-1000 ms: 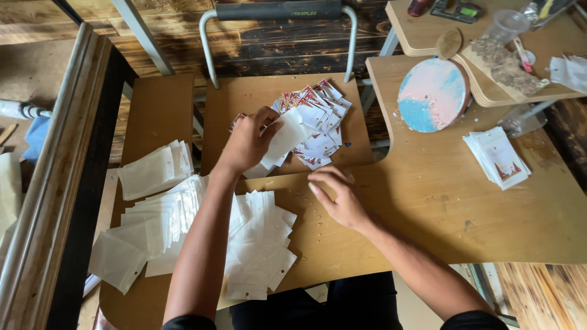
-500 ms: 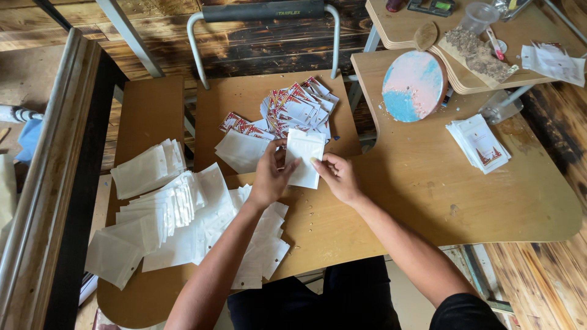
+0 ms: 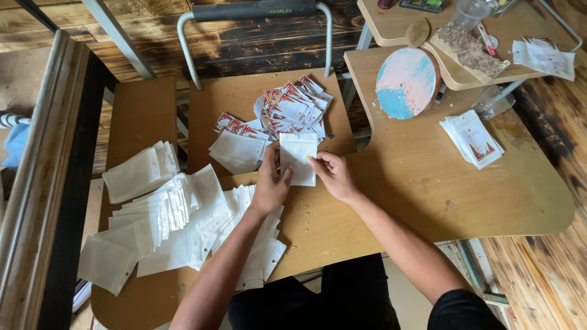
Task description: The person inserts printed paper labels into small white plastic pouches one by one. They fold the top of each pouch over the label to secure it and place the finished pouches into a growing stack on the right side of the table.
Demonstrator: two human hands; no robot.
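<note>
Seen from above, a person sits at a light wooden worktop [image 3: 428, 183] and holds a small white pouch [image 3: 298, 157] between both hands, just above the surface at the centre of the view. The left hand [image 3: 271, 182] pinches the pouch's left edge; the right hand [image 3: 331, 174] grips its right side, fingers [image 3: 318, 160] closed on the edge with the thumb on the front. The pouch stands roughly flat to the camera, its top toward the far side.

Just beyond the hands, on a smaller wooden board, lies a loose heap of red-and-white printed cards [image 3: 287, 110], with a few more plain pouches [image 3: 237, 151] touching it. To the person's left a broad spread of empty white pouches [image 3: 165, 220] fans across the worktop, overlapping one another. To the right, well apart, sits a neat stack of filled pouches [image 3: 472, 138] – and past that a round pink-and-blue disc [image 3: 407, 82].

By the look of things, the step in hand is readying one pouch for a card; whether a card is already inside cannot be told. The next move would call for parting the pouch's mouth with one hand holding it steady – a fine pinch, as the material looks thin and slippery.
</note>
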